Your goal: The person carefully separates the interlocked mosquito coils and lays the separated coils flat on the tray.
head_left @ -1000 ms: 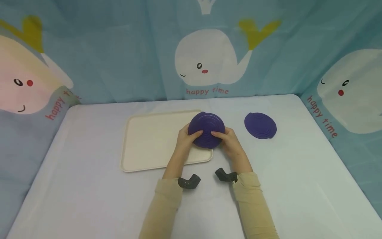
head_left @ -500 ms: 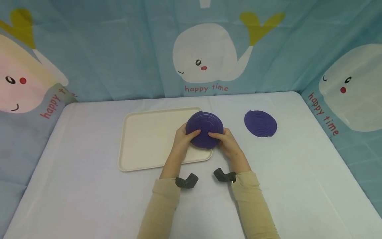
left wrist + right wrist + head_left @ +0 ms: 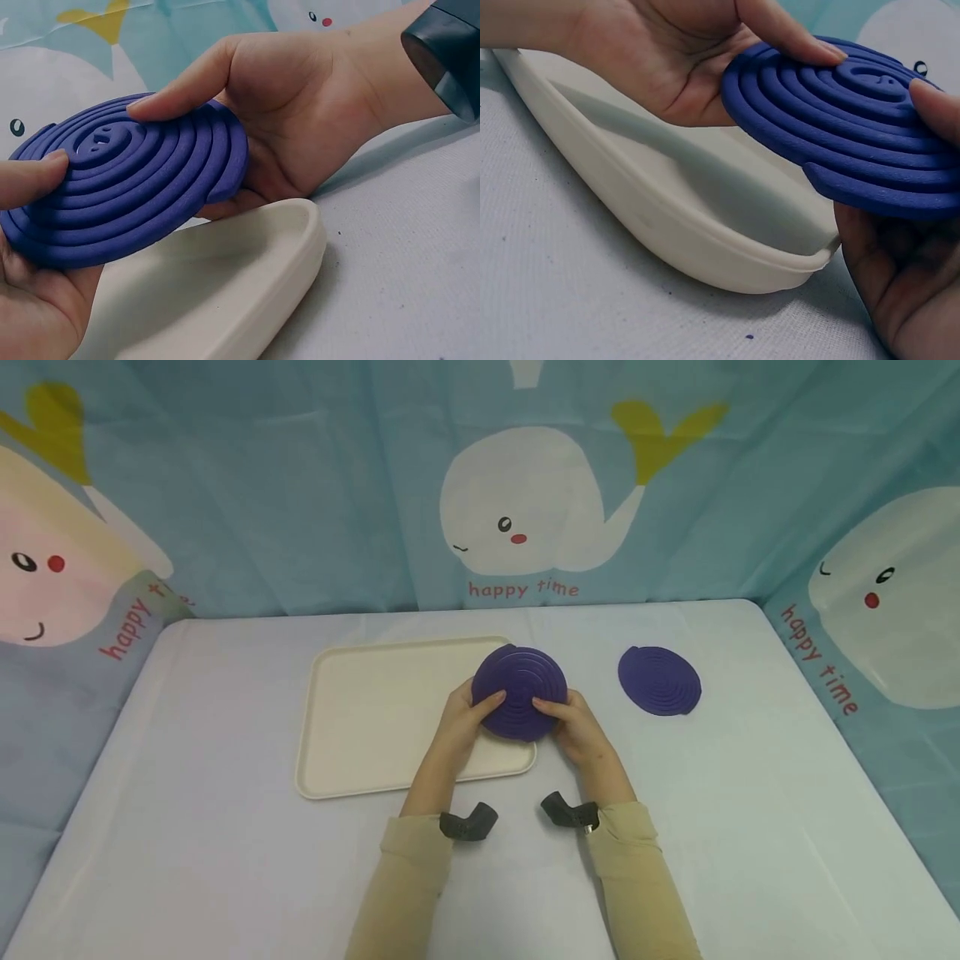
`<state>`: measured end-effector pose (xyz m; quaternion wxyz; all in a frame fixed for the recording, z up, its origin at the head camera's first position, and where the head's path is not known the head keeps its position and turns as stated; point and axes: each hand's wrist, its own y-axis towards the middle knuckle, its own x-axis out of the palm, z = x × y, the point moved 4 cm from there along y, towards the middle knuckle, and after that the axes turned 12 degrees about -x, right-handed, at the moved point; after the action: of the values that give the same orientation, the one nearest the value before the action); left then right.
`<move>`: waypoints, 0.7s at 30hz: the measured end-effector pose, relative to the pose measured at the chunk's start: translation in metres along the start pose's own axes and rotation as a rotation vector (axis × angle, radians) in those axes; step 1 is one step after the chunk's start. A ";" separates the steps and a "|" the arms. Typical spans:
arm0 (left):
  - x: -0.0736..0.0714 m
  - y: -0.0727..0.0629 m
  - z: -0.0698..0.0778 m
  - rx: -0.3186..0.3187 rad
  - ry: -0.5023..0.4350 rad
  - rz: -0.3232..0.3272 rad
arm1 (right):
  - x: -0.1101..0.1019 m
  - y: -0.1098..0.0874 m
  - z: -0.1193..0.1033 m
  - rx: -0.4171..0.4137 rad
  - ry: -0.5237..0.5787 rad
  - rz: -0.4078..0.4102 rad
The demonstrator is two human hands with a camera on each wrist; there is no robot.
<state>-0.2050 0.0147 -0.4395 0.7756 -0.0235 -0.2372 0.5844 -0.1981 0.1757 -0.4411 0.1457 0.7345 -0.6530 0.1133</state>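
A round purple-blue mosquito coil (image 3: 521, 681) with spiral grooves is held by both hands above the right end of a cream tray (image 3: 375, 718). My left hand (image 3: 457, 722) grips its left side, the thumb on the upper face. On the opposite side, my right hand (image 3: 583, 731) pinches it the same way, fingers underneath. Both wrist views show the coil tilted and raised off the tray, with its small slotted centre (image 3: 101, 139) between the two thumbs. The fingers below the coil are partly hidden.
A second purple mosquito coil (image 3: 660, 682) lies flat on the white tablecloth (image 3: 750, 827), right of the tray. Behind the table hangs a blue curtain (image 3: 315, 510) printed with whales. Dark camera mounts (image 3: 468, 822) sit at the wrists.
Both hands keep the same grip on the coil, which tilts slightly. The whole scene shifts a little in the head view. Tray and second coil stay in place.
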 end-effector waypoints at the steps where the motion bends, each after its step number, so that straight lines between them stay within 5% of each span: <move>1: 0.001 0.000 0.000 0.001 -0.021 -0.014 | 0.000 -0.001 0.000 -0.001 0.007 0.001; 21: -0.002 -0.004 0.001 -0.034 -0.106 -0.082 | 0.000 -0.006 0.000 0.002 0.123 -0.080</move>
<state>-0.2018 0.0115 -0.4378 0.7849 0.0042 -0.2883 0.5484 -0.1924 0.1760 -0.4417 0.1890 0.7518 -0.6129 0.1530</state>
